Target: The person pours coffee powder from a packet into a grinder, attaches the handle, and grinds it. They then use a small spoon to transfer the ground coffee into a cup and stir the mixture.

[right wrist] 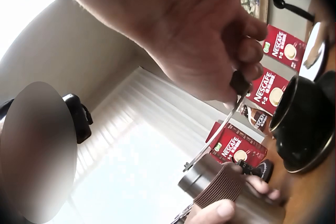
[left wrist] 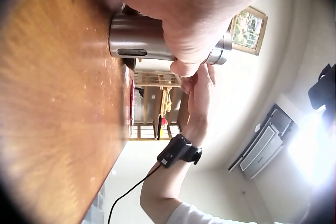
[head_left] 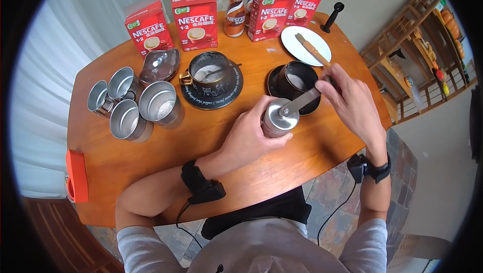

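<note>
A silver manual coffee grinder stands upright near the table's right front, with the fingers and thumb of my left hand wrapped round its body. In the left wrist view, the grinder's metal base is right at the tabletop, and a slot shows in its side. From the lid a flat crank arm reaches out to the right. My right hand pinches the dark knob at its end. Just beyond the crank is a black cup on a black saucer, with pale powder inside.
A gold-handled black cup with powder sits on a saucer. Several metal mugs and a dark bowl stand left. Red Nescafe boxes, bottles, a white plate with a brush line the back.
</note>
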`<state>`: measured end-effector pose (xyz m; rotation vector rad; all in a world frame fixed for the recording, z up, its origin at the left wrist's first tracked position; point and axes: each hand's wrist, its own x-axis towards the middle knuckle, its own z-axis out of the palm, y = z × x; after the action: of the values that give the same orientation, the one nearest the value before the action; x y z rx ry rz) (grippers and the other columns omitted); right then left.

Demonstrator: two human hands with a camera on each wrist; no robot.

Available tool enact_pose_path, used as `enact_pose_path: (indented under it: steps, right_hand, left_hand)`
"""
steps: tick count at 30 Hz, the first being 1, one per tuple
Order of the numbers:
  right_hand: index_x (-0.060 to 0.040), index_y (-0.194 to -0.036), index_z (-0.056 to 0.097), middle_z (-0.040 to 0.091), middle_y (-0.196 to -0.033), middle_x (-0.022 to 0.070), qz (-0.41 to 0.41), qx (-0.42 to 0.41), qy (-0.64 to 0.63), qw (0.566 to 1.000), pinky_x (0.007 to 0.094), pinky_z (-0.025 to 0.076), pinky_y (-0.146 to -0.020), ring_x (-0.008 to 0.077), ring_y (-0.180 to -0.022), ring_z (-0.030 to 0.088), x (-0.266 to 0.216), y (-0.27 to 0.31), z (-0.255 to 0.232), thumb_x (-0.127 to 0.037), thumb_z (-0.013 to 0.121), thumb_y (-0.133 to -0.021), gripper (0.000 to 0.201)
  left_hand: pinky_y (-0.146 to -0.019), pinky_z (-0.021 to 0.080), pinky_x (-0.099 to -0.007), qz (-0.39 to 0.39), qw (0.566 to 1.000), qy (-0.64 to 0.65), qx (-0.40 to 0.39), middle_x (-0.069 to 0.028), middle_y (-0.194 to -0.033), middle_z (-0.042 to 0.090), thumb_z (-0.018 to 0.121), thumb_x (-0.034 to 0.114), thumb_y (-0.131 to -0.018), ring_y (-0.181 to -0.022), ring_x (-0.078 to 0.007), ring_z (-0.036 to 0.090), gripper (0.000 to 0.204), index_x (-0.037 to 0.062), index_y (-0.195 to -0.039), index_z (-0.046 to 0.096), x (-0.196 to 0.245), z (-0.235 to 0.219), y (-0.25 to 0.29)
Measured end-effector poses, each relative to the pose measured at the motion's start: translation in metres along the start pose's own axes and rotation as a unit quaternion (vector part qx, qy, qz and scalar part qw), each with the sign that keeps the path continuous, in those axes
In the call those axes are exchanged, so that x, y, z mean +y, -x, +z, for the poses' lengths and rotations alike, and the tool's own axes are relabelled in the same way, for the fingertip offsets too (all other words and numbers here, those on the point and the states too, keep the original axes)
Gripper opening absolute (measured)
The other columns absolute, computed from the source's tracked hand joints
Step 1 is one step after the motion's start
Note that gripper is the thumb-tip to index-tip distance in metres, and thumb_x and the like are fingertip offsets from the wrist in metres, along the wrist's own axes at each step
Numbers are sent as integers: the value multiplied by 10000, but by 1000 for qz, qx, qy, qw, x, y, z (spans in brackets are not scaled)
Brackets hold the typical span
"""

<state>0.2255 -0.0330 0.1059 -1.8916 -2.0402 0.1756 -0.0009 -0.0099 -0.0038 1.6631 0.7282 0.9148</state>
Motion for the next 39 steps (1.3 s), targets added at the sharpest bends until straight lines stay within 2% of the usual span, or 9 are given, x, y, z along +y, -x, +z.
enact_pose_path:
  steps: [2,9,14,18,21,26,29,35,39]
  right_hand:
    - [-44,-1063,639,705,-790,185,-7,31,-20,999,464,513,-677,406,-756,695,5,19,1,-297,671,-1028,258]
    - [-55,-983,678,706,-752,142,29,-18,-2,999,420,503,-624,353,-684,694,-20,82,-15,-383,748,-962,336]
    - [-51,-881,659,679,-714,123,-28,70,35,997,435,487,-569,348,-643,683,-25,77,12,-392,777,-931,364]
    - [-74,-925,665,663,-671,128,-54,40,25,997,451,477,-518,364,-574,653,-29,83,18,-364,780,-933,312]
    - [-79,-962,675,660,-655,127,-33,58,-23,997,451,483,-513,357,-563,658,-44,93,25,-352,771,-943,290]
    - [-67,-1197,603,680,-672,108,-43,64,-44,996,429,494,-492,352,-565,673,-62,103,27,-300,760,-953,372]
    - [-67,-1134,623,681,-678,129,-38,59,5,997,442,480,-490,357,-557,664,-59,99,26,-288,759,-949,319]
    - [-61,-1022,647,696,-733,151,-66,5,-49,997,460,474,-549,374,-643,676,-38,83,1,-273,752,-951,247]
    - [-68,-1070,672,705,-770,147,-86,4,-69,994,462,499,-587,380,-699,688,-27,81,8,-276,752,-956,250]
  left_hand:
    - [-913,538,-322,3,1000,0,1,-87,-1080,689,881,136,-809,-1002,-140,672,548,34,-1249,572,0,0,0]
    - [-915,533,-316,9,1000,-4,5,-81,-1076,693,880,135,-810,-1003,-130,666,540,38,-1246,576,-1,1,0]
    - [-934,516,-306,14,1000,-7,0,-55,-1098,670,876,133,-815,-1030,-121,640,527,48,-1242,578,0,1,0]
    - [-941,542,-363,27,999,-26,4,-128,-1120,717,856,145,-821,-1052,-198,710,536,48,-1264,571,-2,1,1]
    - [-939,544,-359,21,999,-29,6,-120,-1120,720,853,138,-815,-1050,-188,708,529,49,-1256,574,0,2,2]
    - [-915,557,-351,22,1000,-14,16,-113,-1107,727,848,130,-813,-1026,-177,716,509,53,-1241,582,-9,4,1]
    - [-905,562,-351,20,999,-19,18,-118,-1092,731,856,141,-813,-1018,-177,722,509,49,-1230,579,-6,4,2]
    - [-909,562,-354,20,999,-20,17,-120,-1086,731,860,151,-814,-1020,-184,724,513,45,-1225,573,-9,5,0]
    - [-913,561,-353,25,999,-28,19,-121,-1085,731,860,151,-814,-1021,-184,723,522,44,-1233,568,-8,4,1]
